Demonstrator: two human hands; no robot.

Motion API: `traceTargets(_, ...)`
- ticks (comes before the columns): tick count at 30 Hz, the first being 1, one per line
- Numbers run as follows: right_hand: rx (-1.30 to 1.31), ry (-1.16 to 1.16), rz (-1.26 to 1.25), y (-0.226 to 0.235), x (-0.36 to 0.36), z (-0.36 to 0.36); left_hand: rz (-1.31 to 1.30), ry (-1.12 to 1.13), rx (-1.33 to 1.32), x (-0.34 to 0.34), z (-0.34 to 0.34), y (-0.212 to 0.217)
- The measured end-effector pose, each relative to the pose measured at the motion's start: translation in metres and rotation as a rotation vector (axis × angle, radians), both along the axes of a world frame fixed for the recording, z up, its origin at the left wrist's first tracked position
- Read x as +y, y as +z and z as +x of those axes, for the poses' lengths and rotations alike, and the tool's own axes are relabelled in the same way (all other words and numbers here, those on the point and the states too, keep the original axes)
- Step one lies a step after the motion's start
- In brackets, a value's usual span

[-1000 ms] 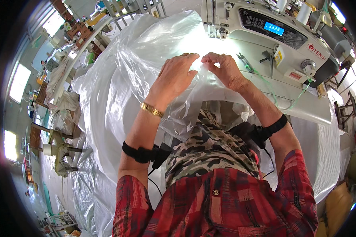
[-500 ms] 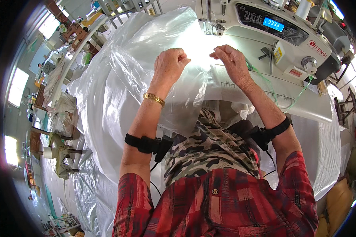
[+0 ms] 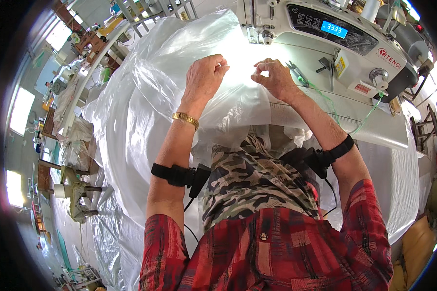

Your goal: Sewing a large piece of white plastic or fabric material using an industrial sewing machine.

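Note:
Clear plastic sheeting point(image 3: 145, 106) spreads over the left of the sewing table and hangs down toward my lap. My left hand point(image 3: 205, 80), with a gold watch on its wrist, pinches an edge of the sheeting in closed fingers. Opposite it, my right hand point(image 3: 275, 80) has thumb and forefinger pinched on the sheeting too, though glare washes out the exact grip. Both hands are just in front of the needle area of a white sewing machine point(image 3: 267, 36), whose lamp lights the spot. Beside my right hand lie thread snips point(image 3: 297, 73).
The machine's control panel point(image 3: 332, 29) glows blue at the upper right. Green thread point(image 3: 361, 123) hangs from the machine near its handwheel point(image 3: 379, 77). A ruler strip point(image 3: 325, 112) runs along the table's front. A stool point(image 3: 75, 191) stands at left.
My right hand has shifted slightly left and its fingers have curled into a rounder pinch. My left hand moved a little left. More of the snips shows, and the sheeting's edge over my lap has shifted.

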State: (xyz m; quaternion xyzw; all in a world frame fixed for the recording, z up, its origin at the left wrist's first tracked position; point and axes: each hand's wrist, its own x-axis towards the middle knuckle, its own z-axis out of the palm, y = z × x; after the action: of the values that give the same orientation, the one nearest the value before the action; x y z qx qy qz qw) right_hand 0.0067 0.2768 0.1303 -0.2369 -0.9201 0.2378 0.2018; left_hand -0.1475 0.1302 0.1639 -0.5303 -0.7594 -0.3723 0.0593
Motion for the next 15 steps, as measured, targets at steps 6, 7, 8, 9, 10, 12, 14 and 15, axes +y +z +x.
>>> traceTargets(6,0.007,0.016,0.209,-0.004,0.003,-0.003,-0.101,0.038,0.198,-0.005,0.009,0.007)
traceTargets(7,0.006,0.013,0.208,-0.004,0.002,-0.003,-0.125,0.059,0.22,-0.006,0.013,0.009)
traceTargets(8,-0.006,0.026,0.229,-0.002,0.002,-0.002,-0.141,0.078,0.215,-0.006,0.015,0.011)
traceTargets(9,-0.022,0.033,0.251,0.0,0.002,-0.002,-0.152,0.069,0.302,-0.007,0.018,0.013)
traceTargets(10,-0.026,0.037,0.248,0.001,0.003,-0.002,-0.177,0.065,0.378,-0.007,0.022,0.013)
traceTargets(12,-0.039,0.062,0.295,0.004,0.005,0.0,-0.129,0.045,0.421,-0.005,0.029,0.014)
traceTargets(14,-0.05,0.071,0.316,0.006,0.005,0.0,-0.097,0.041,0.459,-0.002,0.034,0.014)
traceTargets(15,-0.059,0.076,0.336,0.006,0.005,-0.001,-0.096,0.025,0.502,0.002,0.036,0.014)
